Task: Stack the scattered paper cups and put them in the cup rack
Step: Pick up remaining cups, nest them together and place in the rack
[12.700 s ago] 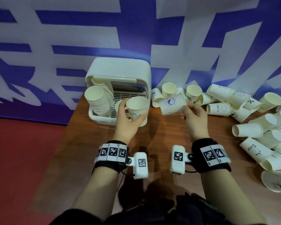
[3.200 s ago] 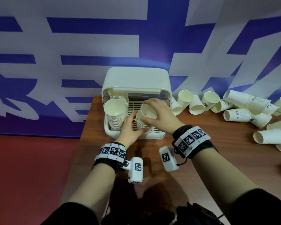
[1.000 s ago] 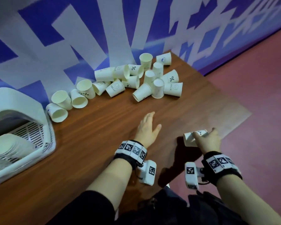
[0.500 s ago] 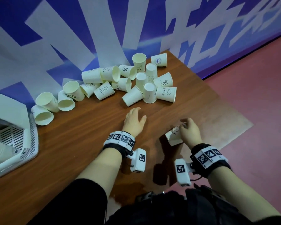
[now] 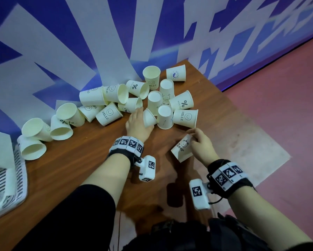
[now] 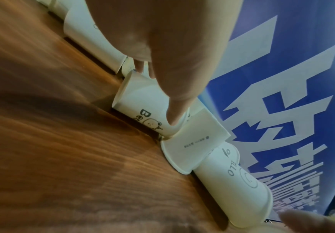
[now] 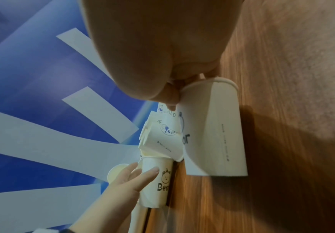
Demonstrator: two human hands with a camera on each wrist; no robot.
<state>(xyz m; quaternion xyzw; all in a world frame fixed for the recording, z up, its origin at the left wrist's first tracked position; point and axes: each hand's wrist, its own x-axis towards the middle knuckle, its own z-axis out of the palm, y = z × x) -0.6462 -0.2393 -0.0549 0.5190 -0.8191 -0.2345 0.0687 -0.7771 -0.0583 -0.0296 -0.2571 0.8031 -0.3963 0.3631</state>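
Observation:
Several white paper cups [image 5: 182,104] lie scattered along the blue banner wall. My left hand [image 5: 140,115] reaches into the pile. Its straight fingers lie against a toppled "Bear" cup [image 5: 149,118], which the left wrist view shows on its side [image 6: 142,107], with the thumb [image 6: 175,116] over it. My right hand [image 5: 195,136] pinches one end of another "Bear" cup [image 5: 182,149] just above the table, near the front right. The right wrist view shows that held cup [image 7: 212,134] and the left hand [image 7: 136,176] beyond it. The white cup rack [image 5: 16,178] is at the far left, mostly cut off.
The brown wooden table [image 5: 76,169] ends close to my right hand, with pink floor [image 5: 278,105] beyond the edge. More cups [image 5: 61,124] lie on their sides between the pile and the rack. The blue and white banner [image 5: 97,42] closes off the back.
My left hand has moved forward from the bare table onto a toppled cup at the pile's edge. My right hand has carried its "Bear" cup slightly forward over the table.

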